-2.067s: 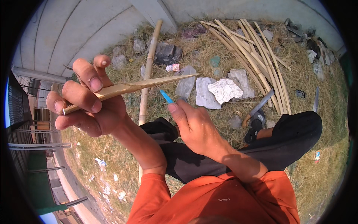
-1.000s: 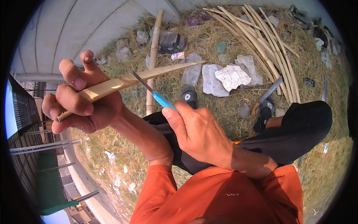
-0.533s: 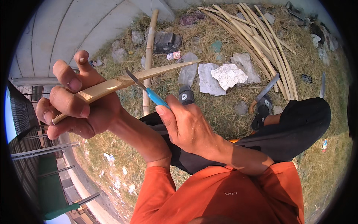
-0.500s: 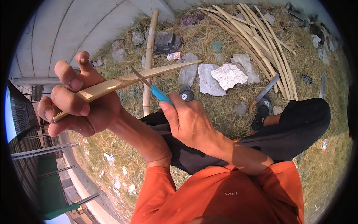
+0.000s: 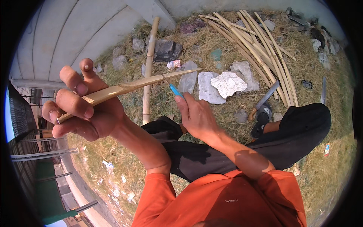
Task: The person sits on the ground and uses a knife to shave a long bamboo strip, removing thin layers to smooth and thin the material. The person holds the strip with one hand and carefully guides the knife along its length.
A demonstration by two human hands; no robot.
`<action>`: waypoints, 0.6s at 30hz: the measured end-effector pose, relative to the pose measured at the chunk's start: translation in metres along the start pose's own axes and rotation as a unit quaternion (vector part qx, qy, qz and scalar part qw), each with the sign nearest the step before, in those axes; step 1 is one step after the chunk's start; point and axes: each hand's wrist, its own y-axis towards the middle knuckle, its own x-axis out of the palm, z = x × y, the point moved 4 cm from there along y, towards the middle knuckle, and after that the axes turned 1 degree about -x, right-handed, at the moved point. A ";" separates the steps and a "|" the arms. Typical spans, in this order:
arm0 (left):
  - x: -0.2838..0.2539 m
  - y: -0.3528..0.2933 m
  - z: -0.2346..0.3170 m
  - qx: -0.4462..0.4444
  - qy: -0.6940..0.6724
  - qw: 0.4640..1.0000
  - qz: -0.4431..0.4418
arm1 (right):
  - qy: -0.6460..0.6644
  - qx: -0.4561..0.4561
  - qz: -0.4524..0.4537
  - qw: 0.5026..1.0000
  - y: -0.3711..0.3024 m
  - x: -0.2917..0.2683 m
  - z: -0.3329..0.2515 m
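Wood strip [image 5: 129, 87] slants across the left and centre of the frame, its thick end gripped in my left hand [image 5: 101, 118] at centre left. My right hand [image 5: 199, 118], near the middle, is closed around a blue-handled knife [image 5: 175, 90], whose blade crosses the strip's tapering part; contact unclear.

Dry grass covered the ground [image 5: 321, 166], where a bamboo pole [image 5: 148, 62] lay. Just right of the pole sat a dark rock [image 5: 167, 50] and a small red-and-white packet [image 5: 174, 64]; farther right of it came clear plastic [image 5: 189, 83], pale slabs [image 5: 228, 85] and long bamboo strips [image 5: 270, 49], while white scraps [image 5: 108, 166] littered its lower left.
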 end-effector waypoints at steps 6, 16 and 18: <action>-0.008 -0.003 -0.001 0.017 -0.004 1.000 -0.003 | 0.039 -0.017 0.010 0.999 0.003 0.005 -0.012; -0.002 -0.004 -0.005 0.050 0.033 0.996 0.072 | -0.162 0.143 0.024 0.976 0.009 0.027 0.128; -0.009 -0.005 -0.002 0.067 0.046 0.991 0.106 | -0.235 0.208 -0.026 0.949 -0.008 0.014 0.203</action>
